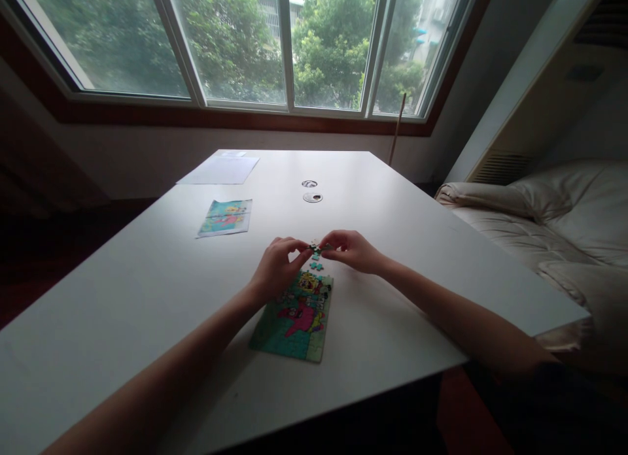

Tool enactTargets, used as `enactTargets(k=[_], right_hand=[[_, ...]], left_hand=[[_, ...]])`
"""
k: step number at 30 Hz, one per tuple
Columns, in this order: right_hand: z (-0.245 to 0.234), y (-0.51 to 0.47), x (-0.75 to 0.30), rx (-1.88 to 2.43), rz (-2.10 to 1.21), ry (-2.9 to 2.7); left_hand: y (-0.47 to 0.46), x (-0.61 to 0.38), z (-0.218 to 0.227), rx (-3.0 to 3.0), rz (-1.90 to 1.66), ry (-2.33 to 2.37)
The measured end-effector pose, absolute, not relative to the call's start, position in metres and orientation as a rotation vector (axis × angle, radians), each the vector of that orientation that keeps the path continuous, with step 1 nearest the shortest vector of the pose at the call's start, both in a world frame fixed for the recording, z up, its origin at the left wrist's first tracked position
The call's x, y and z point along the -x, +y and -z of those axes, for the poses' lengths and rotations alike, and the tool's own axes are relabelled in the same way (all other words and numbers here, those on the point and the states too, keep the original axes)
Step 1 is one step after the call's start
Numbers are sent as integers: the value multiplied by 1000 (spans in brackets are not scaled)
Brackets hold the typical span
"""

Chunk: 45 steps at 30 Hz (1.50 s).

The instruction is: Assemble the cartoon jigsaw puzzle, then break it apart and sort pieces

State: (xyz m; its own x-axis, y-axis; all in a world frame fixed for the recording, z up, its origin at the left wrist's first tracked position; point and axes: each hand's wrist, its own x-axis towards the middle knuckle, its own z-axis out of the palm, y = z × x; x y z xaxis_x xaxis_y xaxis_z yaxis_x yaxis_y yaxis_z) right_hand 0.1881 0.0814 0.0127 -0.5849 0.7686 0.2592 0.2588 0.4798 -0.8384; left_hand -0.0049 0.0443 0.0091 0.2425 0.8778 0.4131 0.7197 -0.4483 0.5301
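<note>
A partly assembled cartoon jigsaw puzzle point(294, 318) lies on the white table point(147, 272) in front of me. Just beyond its far edge, my left hand point(275, 267) and my right hand point(350, 249) meet, fingers pinched together on small puzzle pieces point(315, 248) held between them. One loose teal piece point(316, 266) lies on the table under the hands, next to the puzzle's top edge.
A printed reference picture point(226, 217) lies to the left, with a pale sheet of paper point(219, 170) farther back. Two round cable holes point(313, 197) sit mid-table. A cushioned sofa point(549, 219) stands to the right, windows behind.
</note>
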Motion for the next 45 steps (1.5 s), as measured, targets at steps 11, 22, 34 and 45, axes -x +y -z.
enactTargets(k=[11, 22, 34, 45], right_hand=[[-15, 79, -183, 781, -1318, -1891], [-13, 78, -186, 823, -1513, -1705], [-16, 76, -190, 729, -1936, -1511], [-13, 71, -182, 660, -1046, -1770]], left_hand=[[39, 0, -14, -2347, -1138, 1409], [44, 7, -10, -2324, -1127, 1291], [44, 8, -11, -2317, -1279, 1086], [41, 13, -21, -1793, -1008, 1243]])
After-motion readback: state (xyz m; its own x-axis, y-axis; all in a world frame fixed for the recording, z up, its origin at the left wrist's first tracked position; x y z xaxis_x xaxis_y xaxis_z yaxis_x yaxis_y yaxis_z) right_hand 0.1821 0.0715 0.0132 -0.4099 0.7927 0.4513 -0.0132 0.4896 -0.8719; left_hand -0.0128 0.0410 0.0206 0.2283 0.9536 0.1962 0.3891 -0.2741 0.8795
